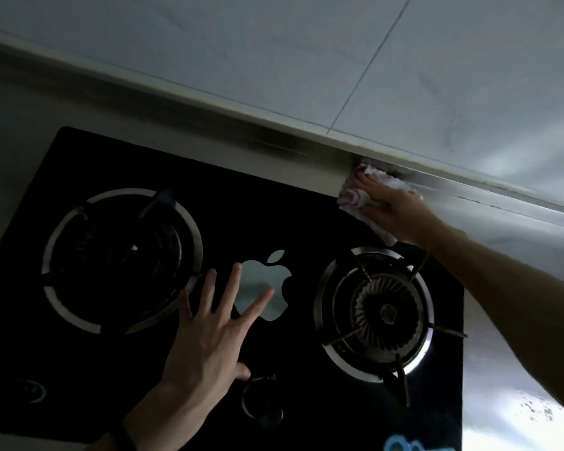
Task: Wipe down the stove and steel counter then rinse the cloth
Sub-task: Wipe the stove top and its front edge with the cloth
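Observation:
A black glass stove point(274, 216) with two burners lies sunk in a steel counter point(515, 242). My right hand point(394, 213) presses a white and pink cloth point(355, 196) onto the counter just past the stove's far right corner, against the raised back edge. My left hand point(209, 333) hovers or rests flat over the middle of the stove with fingers spread, holding nothing. A silver apple logo point(261, 288) shows under its fingertips.
The left burner ring point(121, 258) and the right burner with its pot supports point(375, 314) flank the hand. Two knobs point(262, 402) sit along the stove's front. A tiled wall point(339, 60) rises behind the counter. Water drops glint on the counter at right point(534, 411).

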Motion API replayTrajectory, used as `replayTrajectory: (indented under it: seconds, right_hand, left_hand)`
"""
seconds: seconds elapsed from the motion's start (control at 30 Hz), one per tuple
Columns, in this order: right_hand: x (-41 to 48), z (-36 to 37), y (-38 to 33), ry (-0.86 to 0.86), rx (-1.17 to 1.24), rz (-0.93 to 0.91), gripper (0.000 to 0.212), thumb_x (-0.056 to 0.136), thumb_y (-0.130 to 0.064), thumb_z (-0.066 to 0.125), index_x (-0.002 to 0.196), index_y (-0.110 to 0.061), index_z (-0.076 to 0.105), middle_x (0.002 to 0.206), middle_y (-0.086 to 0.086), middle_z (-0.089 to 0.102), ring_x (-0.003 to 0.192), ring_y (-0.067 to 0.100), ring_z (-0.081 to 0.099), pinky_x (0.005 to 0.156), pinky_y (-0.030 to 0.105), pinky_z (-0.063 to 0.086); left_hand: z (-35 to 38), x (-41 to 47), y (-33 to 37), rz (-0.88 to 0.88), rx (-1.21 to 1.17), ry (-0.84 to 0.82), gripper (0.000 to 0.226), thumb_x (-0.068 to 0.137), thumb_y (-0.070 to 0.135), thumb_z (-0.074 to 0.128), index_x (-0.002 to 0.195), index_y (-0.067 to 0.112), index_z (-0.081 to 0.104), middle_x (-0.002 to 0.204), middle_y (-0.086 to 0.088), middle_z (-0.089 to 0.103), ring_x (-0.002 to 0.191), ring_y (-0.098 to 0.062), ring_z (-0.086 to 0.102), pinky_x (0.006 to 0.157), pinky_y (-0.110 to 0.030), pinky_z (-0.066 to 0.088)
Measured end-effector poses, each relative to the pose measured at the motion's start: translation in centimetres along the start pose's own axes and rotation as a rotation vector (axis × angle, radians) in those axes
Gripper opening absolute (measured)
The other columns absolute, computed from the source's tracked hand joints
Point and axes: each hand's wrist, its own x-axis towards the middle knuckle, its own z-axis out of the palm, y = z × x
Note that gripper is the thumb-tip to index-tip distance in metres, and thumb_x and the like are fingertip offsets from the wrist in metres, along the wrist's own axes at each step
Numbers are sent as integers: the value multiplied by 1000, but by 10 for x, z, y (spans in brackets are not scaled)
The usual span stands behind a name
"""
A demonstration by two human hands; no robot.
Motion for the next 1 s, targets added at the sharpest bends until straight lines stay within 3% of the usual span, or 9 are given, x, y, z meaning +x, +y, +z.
replayTrajectory:
  seconds: [0.13,0.2,0.33,0.57,0.67,0.77,0.83,0.9,1.0]
  right_hand:
    - [-41,-20,51,39,-66,155,60,98,-9,67,153,-8,44,162,10,37,152,25,31,122,25,20]
    - [-54,-34,74,10,-74,253,60,98,-13,68,153,-12,46,160,12,41,150,28,36,122,31,25]
    - [-98,-51,121,25,-118,546,60,96,-23,71,152,-22,50,143,27,58,131,45,56,107,47,45]
    - [-136,-4,136,336,115,486,47,99,-17,65,146,-17,57,152,12,54,143,25,48,123,45,35]
    - [-135,-2,135,442,192,533,33,96,-25,65,127,-19,73,116,21,74,106,29,68,97,46,53]
    - [-132,-1,121,491,207,443,24,95,-17,66,115,-25,77,97,13,76,87,18,65,75,30,54]
    - [-130,6,101,386,130,229,36,94,-18,69,129,-23,72,114,10,77,103,21,72,87,31,56]
    - [-132,16,86,284,106,26,47,94,-14,70,140,-16,61,144,3,60,137,18,55,114,28,44]
    - [-147,23,82,266,125,-6,49,96,-3,67,143,-8,57,153,4,49,147,18,42,123,38,36]
  left_hand:
    - [-1,-1,1,-2,-1,23,140,77,67,78,128,59,-52,154,-2,-57,157,-39,-27,127,-66,8]
    - [-3,-2,0,-4,4,39,139,76,68,78,130,60,-50,154,-1,-57,157,-38,-27,127,-66,7]
    - [-5,-3,1,2,6,53,137,75,69,78,135,61,-46,156,0,-54,158,-38,-24,128,-66,11]
    - [-13,-4,3,9,13,74,137,69,73,79,139,63,-39,165,1,-40,158,-37,-15,127,-63,21]
    - [-17,-6,6,3,16,77,137,67,73,81,141,63,-34,167,1,-35,158,-37,-12,126,-62,23]
    - [-18,-8,7,5,0,84,137,64,71,84,144,66,-27,170,2,-28,157,-35,-8,124,-62,29]
    - [-20,-8,7,6,-28,94,138,61,67,88,147,66,-19,172,3,-23,158,-36,-6,121,-65,31]
    - [-22,-9,8,3,-37,101,139,58,64,91,152,61,-11,174,1,-16,157,-39,-1,118,-68,34]
    - [-22,-10,10,-8,-28,124,141,52,60,95,157,55,1,175,-2,-6,155,-42,8,111,-70,40]
